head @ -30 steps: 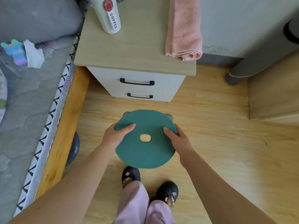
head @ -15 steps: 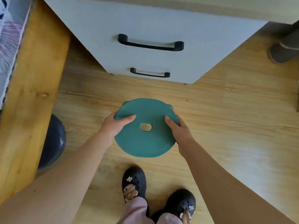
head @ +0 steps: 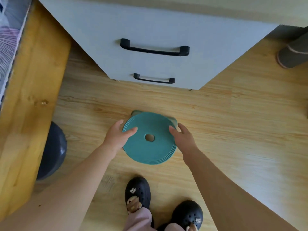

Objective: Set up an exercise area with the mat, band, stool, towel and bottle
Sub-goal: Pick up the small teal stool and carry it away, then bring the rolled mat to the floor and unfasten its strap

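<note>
The teal round stool, with a hole in the middle of its seat, stands on the wooden floor in front of my feet. My left hand is at its left rim, thumb resting on the seat, fingers straightened beside the edge. My right hand is at the right rim, thumb tip on the seat, fingers spread off the edge. A grey rolled mat leans at the upper right. Towel, bottle and band are out of view.
A pale nightstand with two black drawer handles stands just beyond the stool. The wooden bed frame runs along the left, with a dark round object under its edge. My black clogs are directly below the stool.
The stool has gone down to the floor and my head has tilted lower. Both hands' fingers have loosened from under the rim and straightened.
</note>
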A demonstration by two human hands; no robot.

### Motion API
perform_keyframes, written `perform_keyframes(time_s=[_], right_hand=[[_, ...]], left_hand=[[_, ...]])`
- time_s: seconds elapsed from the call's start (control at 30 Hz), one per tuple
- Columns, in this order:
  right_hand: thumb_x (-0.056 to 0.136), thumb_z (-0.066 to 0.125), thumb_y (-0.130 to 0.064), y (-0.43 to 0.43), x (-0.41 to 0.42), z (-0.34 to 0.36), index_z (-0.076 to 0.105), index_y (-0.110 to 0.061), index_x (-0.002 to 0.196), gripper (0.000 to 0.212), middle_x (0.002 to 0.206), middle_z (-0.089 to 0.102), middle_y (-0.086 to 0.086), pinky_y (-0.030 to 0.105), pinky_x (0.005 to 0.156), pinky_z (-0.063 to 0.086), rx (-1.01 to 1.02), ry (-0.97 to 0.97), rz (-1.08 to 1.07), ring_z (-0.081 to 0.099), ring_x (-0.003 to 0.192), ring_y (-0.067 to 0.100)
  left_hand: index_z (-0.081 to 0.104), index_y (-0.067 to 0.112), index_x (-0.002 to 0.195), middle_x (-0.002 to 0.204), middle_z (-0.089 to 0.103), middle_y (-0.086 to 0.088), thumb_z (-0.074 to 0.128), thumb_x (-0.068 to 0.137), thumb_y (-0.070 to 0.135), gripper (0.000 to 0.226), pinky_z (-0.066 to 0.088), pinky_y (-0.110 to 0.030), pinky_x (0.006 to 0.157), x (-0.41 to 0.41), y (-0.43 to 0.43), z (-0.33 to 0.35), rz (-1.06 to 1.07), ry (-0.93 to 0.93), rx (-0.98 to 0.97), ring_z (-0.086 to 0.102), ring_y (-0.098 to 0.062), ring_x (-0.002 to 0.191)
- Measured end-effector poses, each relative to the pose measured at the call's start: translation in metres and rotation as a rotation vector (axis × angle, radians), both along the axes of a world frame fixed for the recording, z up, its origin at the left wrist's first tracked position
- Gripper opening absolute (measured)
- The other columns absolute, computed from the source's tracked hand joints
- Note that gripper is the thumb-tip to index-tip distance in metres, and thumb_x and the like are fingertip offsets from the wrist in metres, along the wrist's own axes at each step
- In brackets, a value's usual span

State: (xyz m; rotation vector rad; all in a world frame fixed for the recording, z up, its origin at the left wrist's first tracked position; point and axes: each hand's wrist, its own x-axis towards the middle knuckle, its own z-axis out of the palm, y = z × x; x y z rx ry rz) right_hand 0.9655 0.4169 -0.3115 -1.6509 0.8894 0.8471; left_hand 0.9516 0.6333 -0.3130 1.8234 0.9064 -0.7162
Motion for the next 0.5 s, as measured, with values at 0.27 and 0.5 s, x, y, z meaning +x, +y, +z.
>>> perform_keyframes(time_s=[0.27, 0.5], right_hand=[[0.093, 0.056, -0.033, -0.018, 0.022, 0.150, 0.059, -0.026, 0.127, 0.035, 0.122, 0.063, -0.002, 0.022, 0.062, 0.040, -0.144, -0.148, 0.192, 0.055, 0.081, 0.006], [0.088, 0.059, -0.023, -0.045, 0.032, 0.316, 0.068, -0.025, 0.109, 0.023, 0.108, 0.068, -0.004, 0.023, 0.065, 0.043, -0.199, -0.287, 0.223, 0.061, 0.088, 0.013]], left_hand=[[0.045, 0.027, 0.136, 0.140, 0.045, 0.006, 0.062, 0.088, 0.039, 0.052, 0.036, -0.031, 0.102, 0.011, -0.045, 0.154, -0.413, -0.255, 0.151, 0.040, -0.012, 0.129], [0.048, 0.026, 0.132, 0.136, 0.043, 0.012, 0.063, 0.089, 0.031, 0.046, 0.028, -0.018, 0.099, 0.033, -0.081, 0.325, -0.576, -0.507, 0.130, 0.040, -0.005, 0.125]])
